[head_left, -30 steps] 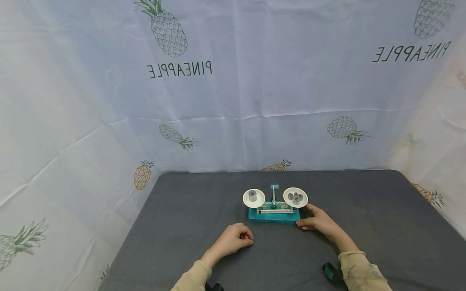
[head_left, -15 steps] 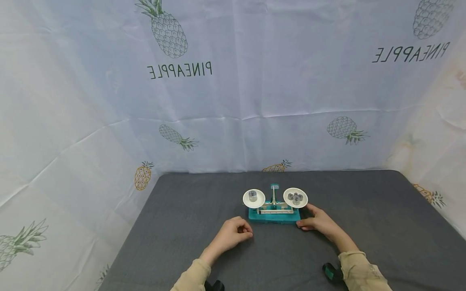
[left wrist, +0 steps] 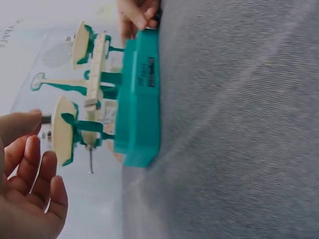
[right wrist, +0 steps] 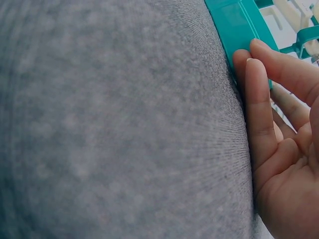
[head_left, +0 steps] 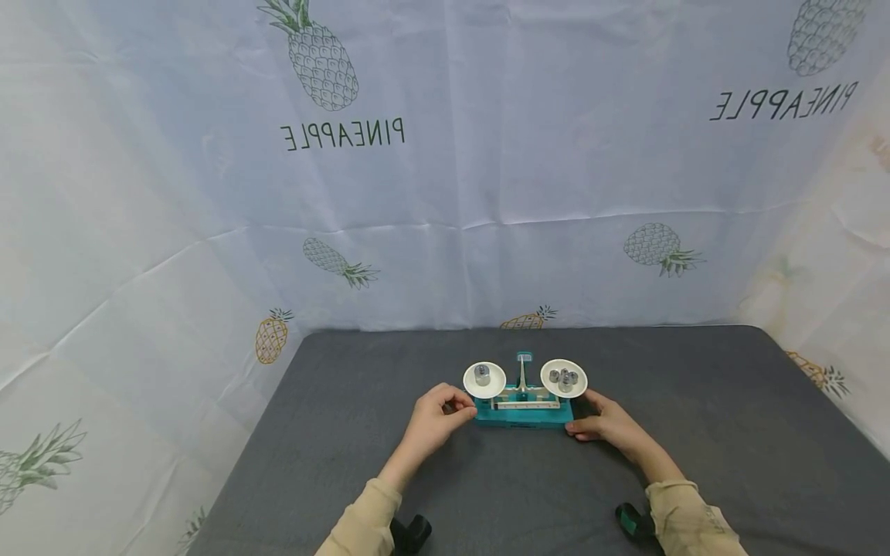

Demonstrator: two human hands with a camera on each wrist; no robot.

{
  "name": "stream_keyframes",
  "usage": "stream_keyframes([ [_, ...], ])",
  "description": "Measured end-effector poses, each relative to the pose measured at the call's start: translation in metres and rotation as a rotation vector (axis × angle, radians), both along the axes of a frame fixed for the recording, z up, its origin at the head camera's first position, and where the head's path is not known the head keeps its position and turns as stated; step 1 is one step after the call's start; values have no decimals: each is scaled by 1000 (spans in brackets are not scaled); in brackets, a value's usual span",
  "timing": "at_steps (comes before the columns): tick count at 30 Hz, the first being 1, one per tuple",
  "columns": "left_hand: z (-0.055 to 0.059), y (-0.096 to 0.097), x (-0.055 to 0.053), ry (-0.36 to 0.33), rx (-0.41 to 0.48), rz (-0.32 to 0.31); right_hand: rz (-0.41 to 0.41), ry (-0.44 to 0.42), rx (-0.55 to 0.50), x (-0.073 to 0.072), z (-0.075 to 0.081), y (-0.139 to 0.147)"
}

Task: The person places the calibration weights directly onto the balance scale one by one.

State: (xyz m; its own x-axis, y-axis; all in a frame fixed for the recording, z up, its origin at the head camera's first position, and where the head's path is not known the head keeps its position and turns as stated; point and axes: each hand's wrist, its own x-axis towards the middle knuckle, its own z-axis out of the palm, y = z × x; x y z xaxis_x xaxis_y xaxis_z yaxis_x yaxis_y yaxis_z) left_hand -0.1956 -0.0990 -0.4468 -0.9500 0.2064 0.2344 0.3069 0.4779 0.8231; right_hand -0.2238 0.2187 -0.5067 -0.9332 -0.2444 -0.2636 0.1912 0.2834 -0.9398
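A teal balance scale with two cream pans stands on the grey-covered table. One metal weight sits in its left pan; several smaller weights are grouped in the right pan. My left hand is by the scale's left end, thumb and forefinger pinching a small grey metal weight that overlaps the near pan in the left wrist view. With thumb and fingers on either side, my right hand grips the right end of the teal base.
Behind the table hangs a pale curtain printed with pineapples. Black wrist devices show near both sleeves, one at the left cuff and one at the right cuff.
My left hand has moved forward, from the table in front of the scale up beside its left end, keeping its pinch. The right hand and the scale have stayed put.
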Motion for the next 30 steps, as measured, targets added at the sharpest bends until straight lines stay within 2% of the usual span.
stream_keyframes([
  [6,7,9,-7,81,41,47,-3,-1,2,0,1,0],
  [9,8,14,-11,98,34,61,0,-2,-3,0,1,0],
  [21,10,24,-21,80,27,86,-7,-1,-10,0,0,-1],
  [30,9,26,-25,92,-73,123,4,-3,11,1,2,0],
])
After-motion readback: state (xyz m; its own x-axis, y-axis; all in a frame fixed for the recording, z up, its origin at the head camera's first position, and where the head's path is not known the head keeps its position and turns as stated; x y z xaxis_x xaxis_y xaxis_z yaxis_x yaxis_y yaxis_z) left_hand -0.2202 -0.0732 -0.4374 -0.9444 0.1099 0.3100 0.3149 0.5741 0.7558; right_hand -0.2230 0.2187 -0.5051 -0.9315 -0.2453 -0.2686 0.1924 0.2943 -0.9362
